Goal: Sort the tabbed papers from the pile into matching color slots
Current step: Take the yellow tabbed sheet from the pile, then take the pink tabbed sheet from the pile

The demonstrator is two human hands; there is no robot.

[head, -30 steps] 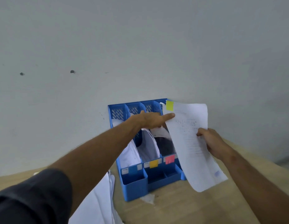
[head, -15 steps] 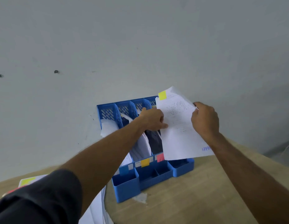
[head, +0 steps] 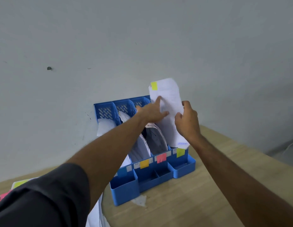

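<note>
**Yellow-tabbed sheet going into the yellow slot**

While the wall fills most of my view, the work sits low on the table, where the blue rack stands against the wall with four upright slots. Left of the rack, at the frame's lower edge, the pile shows a yellow tab and a pink one, so I judge more sorting remains

Three slots already hold curled papers. Labels on the rack's front read, left to right, blue, orange, pink and yellow; the yellow label marks the rightmost slot

Upright over that slot is the sheet, its yellow tab at the top left corner and its bottom edge down at the slot's mouth, just behind the label. Colours match, so I take the step in hand to be seating this sheet

My right hand grips the sheet's right edge, fingers curled round it. My left hand lies flat on the sheet's face, fingers straight, pressing and holding nothing

Next I would need to slide the sheet straight down, steadying its face so it does not buckle or stray into the pink slot, then let go
</note>
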